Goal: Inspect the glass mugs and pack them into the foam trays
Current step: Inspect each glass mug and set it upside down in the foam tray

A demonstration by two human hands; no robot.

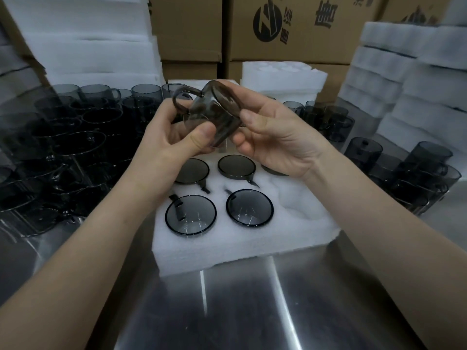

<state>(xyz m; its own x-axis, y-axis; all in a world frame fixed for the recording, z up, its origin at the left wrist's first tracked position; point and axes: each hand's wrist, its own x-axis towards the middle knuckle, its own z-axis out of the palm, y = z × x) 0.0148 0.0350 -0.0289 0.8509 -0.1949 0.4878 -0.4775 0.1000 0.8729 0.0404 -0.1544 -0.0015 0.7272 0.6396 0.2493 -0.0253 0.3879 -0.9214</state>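
Both hands hold one smoky grey glass mug [214, 114] tilted on its side above the white foam tray [252, 238], its handle pointing up and left. My left hand [177, 137] grips the lower wall with the thumb across the glass. My right hand [267, 132] curls round the rim side, fingers over the top. Several mugs sit in the tray's round pockets, among them one at the front left [190, 214] and one at the front right [249, 207]. A pocket at the tray's right front [298, 200] holds nothing.
Many loose grey mugs crowd the steel table on the left [65, 152] and on the right [404, 168]. Stacks of white foam trays [404, 79] rise at the back left and right. Cardboard boxes [290, 29] stand behind. Bare steel table [252, 306] lies in front.
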